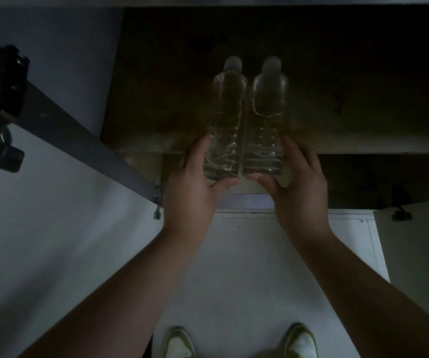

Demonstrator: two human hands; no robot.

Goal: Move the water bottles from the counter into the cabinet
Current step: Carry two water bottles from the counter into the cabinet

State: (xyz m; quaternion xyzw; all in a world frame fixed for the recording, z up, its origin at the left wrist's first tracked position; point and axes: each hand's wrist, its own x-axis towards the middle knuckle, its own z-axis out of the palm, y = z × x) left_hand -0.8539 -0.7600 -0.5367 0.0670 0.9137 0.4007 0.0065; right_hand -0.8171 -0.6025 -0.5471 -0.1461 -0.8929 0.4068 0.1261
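Holding one water bottle each: left hand point(192, 187) wraps the left bottle point(225, 125), right hand point(296, 187) the right bottle point(266, 120), both at the base. Bottles touch side by side, long axes pointing caps-first away from the grips into the dark cabinet shelf point(156, 117).

We have one view, worn on the head, looking steeply down and forward. It sits close above the hands point(247, 187), with the shoes point(239, 342) at the near edge and the dark cabinet shelf point(156, 104) far.
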